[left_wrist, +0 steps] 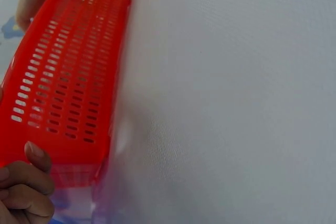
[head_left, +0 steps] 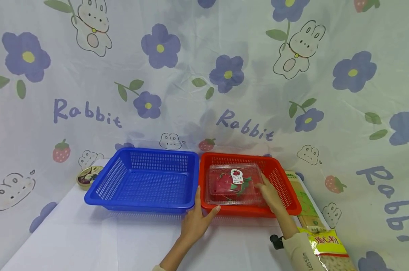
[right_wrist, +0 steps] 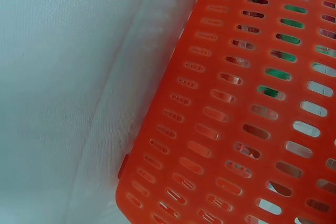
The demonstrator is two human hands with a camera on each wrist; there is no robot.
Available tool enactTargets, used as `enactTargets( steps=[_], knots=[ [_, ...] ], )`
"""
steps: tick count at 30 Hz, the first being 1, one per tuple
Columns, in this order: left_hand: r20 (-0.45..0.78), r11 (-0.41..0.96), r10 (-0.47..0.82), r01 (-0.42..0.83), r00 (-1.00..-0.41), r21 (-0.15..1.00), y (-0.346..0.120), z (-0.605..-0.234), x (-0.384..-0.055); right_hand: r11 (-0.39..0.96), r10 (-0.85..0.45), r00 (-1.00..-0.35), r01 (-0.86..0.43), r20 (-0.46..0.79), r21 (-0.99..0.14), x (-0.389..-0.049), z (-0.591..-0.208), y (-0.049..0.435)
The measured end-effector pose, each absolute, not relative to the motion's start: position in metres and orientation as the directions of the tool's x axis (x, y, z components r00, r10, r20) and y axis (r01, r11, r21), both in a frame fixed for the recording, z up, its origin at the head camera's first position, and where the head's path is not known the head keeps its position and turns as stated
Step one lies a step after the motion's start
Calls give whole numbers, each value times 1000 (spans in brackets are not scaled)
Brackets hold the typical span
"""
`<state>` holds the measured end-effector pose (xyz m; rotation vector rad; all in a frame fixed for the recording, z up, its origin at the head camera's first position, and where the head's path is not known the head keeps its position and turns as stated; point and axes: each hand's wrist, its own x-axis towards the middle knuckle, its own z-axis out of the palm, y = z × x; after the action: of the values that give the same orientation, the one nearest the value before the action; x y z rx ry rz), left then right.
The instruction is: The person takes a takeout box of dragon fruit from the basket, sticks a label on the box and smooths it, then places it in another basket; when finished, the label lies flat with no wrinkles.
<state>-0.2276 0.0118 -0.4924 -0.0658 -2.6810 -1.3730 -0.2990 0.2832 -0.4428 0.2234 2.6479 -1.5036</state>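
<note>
A clear plastic box [head_left: 211,175] with pink-red dragon fruit [head_left: 223,184] and a white label is inside the red basket [head_left: 279,171]. My right hand [head_left: 270,194] grips the box's right side, its thumb over the lid. Whether the box touches the basket floor, I cannot tell. My left hand [head_left: 194,224] holds the red basket's front left corner, thumb at the front rim and index finger along the left side. Curled fingers [left_wrist: 26,195] show by that corner in the left wrist view. The right wrist view shows the slotted basket wall [right_wrist: 210,114], with green and pink behind it.
A blue basket [head_left: 157,180] stands directly left of the red one. Behind its left side is a round container [head_left: 85,182]. Right of the red basket lie a green package [head_left: 307,203] and a yellow-topped bag [head_left: 329,244]. A small black object [head_left: 276,242] is beside my right sleeve.
</note>
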Motion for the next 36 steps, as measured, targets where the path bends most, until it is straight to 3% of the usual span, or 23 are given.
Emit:
enactTargets(
  steps=[36],
  knots=[
    [117, 573, 10, 102, -993, 813, 8, -492, -228, 491, 137, -975, 219, -174, -843, -298, -443, 282]
  ],
)
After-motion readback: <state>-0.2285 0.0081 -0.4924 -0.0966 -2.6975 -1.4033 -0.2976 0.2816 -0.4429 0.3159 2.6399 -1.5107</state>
